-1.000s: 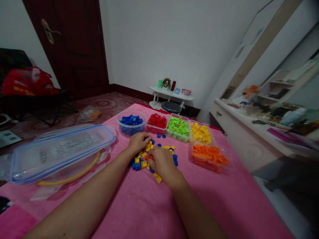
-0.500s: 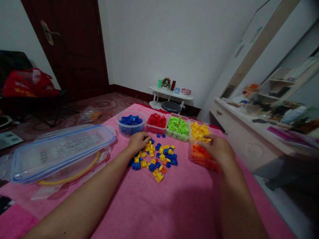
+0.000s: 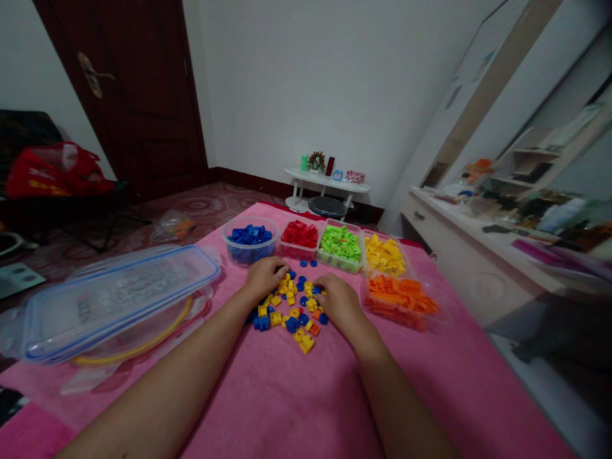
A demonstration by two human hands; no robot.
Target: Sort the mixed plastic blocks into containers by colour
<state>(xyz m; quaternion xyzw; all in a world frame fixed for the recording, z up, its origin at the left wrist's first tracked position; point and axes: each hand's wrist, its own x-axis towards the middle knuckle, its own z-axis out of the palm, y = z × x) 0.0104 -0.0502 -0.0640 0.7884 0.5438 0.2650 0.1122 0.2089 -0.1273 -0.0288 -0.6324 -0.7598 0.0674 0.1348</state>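
From where I stand, the person leans over a soft, nappy pink cloth (image 3: pixel 296 401) and has both bare forearms stretched toward a loose heap of small plastic bricks (image 3: pixel 292 307). The pieces are hard and glossy, mostly yellow and blue with a few orange ones. Some are square blocks with a hole through them, others are little round buttons. The heap lies on the cloth between the two hands, just in front of a row of tubs.

The left hand (image 3: pixel 264 275) rests palm down at the far left edge of the heap, its fingers curled onto the yellow pieces. The right hand (image 3: pixel 340 302) is also palm down at the heap's right edge, knuckles raised and fingertips tucked in among the bricks. The fingertips of both are hidden, so I cannot tell whether either hand is pinching a piece or only touching the pile.

Behind the heap stand clear, thin-walled plastic tubs, each filled with bricks of one colour:
- a round tub of blue bricks (image 3: pixel 248 240)
- a rectangular tub of red bricks (image 3: pixel 300 234)
- a tub of lime green bricks (image 3: pixel 340 245)
- a tub of yellow bricks (image 3: pixel 384 254)
- a tub of orange bricks (image 3: pixel 400 297), set nearer and to the right, close beside the right hand

On the left of the cloth lies a stack of large transparent boxes and lids (image 3: pixel 119 298). The top lid is rounded at the corners, ribbed and edged in blue. Beyond it are a dark wooden door (image 3: pixel 138 95) and a small white side table (image 3: pixel 329 185).
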